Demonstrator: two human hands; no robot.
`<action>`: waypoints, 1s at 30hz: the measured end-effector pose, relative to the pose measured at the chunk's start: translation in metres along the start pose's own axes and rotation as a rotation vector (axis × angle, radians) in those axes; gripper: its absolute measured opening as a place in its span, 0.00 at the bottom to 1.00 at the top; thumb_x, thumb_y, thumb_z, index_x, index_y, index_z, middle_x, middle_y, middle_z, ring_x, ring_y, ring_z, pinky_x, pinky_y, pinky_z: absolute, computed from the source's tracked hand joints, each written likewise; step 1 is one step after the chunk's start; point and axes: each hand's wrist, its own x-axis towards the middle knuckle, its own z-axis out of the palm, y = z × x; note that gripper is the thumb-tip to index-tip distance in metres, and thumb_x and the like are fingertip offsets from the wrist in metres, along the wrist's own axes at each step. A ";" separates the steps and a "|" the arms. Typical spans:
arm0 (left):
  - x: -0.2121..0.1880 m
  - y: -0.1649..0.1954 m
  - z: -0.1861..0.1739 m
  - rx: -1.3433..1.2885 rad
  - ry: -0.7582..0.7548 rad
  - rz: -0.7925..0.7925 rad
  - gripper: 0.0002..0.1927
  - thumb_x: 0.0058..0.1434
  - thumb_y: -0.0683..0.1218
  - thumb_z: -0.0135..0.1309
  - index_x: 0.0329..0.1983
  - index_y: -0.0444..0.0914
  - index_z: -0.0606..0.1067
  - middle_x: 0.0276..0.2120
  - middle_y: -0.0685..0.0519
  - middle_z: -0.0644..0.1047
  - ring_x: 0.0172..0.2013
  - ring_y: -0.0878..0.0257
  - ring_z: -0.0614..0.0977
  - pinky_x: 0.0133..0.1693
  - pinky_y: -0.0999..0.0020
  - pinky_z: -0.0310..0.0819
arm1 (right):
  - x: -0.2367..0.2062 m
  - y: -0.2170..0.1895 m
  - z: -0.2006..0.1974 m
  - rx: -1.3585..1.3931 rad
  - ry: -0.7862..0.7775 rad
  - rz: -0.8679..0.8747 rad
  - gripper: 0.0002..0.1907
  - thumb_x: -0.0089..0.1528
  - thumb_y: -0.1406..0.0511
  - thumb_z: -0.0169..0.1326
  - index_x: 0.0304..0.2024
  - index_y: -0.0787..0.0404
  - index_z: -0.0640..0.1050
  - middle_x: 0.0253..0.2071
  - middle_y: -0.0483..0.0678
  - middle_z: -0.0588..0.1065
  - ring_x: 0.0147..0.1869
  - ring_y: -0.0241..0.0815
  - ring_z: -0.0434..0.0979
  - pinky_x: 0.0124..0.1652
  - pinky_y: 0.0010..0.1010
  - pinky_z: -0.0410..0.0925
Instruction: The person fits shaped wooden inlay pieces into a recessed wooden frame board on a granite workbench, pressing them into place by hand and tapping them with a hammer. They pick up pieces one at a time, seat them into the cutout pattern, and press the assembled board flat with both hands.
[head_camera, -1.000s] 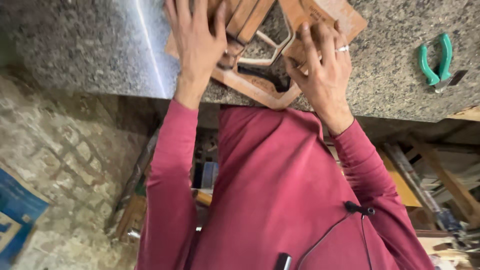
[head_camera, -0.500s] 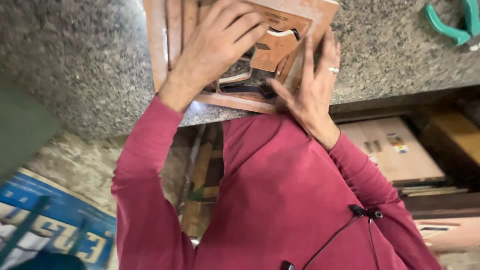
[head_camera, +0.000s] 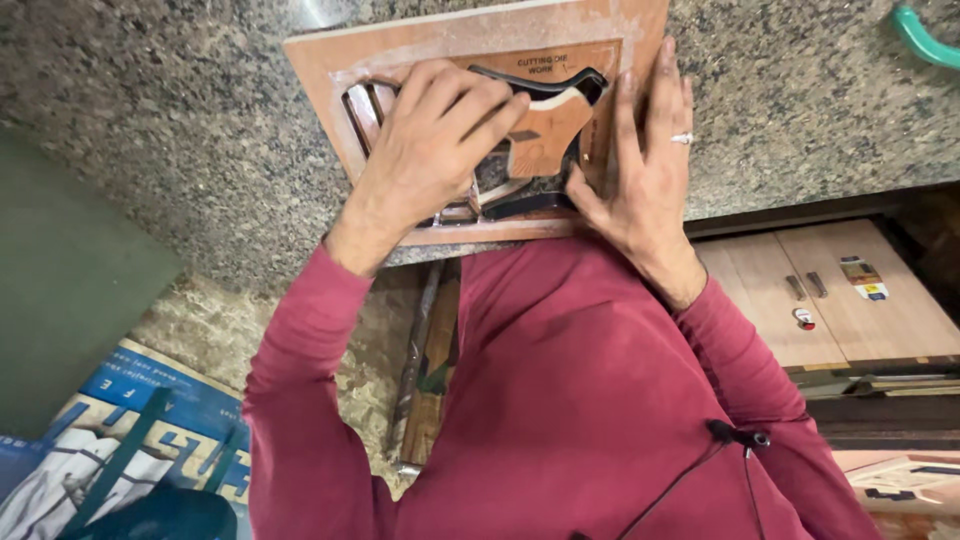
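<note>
— While the wooden die board (head_camera: 330, 75) lies flat at the near edge of the granite counter (head_camera: 150, 120), where are the hands?

— Both are on that board. The left hand (head_camera: 430, 150) lies with fingers curled over the cut-out shapes at its middle; whether it grips one cannot be told. The right hand (head_camera: 640, 170), ring on one finger, lies open and flat along the board's right side.

— Anything else?

— Green pliers handles (head_camera: 925, 35), well right of the board.
</note>
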 end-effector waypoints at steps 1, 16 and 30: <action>0.001 0.000 -0.002 -0.002 -0.005 0.014 0.21 0.62 0.41 0.56 0.60 0.35 0.76 0.54 0.52 0.75 0.54 0.53 0.74 0.60 0.54 0.69 | 0.000 0.001 0.000 -0.001 -0.001 -0.001 0.57 0.60 0.60 0.71 0.82 0.63 0.51 0.79 0.69 0.41 0.82 0.71 0.47 0.77 0.60 0.48; 0.003 0.008 0.021 -0.013 0.072 -0.088 0.23 0.58 0.39 0.56 0.59 0.33 0.76 0.52 0.51 0.75 0.52 0.55 0.75 0.53 0.56 0.67 | 0.005 -0.008 -0.004 0.037 0.029 0.009 0.60 0.60 0.48 0.74 0.79 0.65 0.51 0.78 0.72 0.41 0.81 0.78 0.48 0.76 0.59 0.56; 0.015 0.004 0.021 0.035 0.000 -0.034 0.22 0.55 0.38 0.59 0.55 0.33 0.76 0.47 0.50 0.73 0.48 0.51 0.72 0.53 0.55 0.67 | 0.003 -0.009 0.013 -0.026 0.129 0.058 0.61 0.60 0.44 0.75 0.79 0.65 0.56 0.80 0.70 0.44 0.80 0.72 0.55 0.73 0.48 0.64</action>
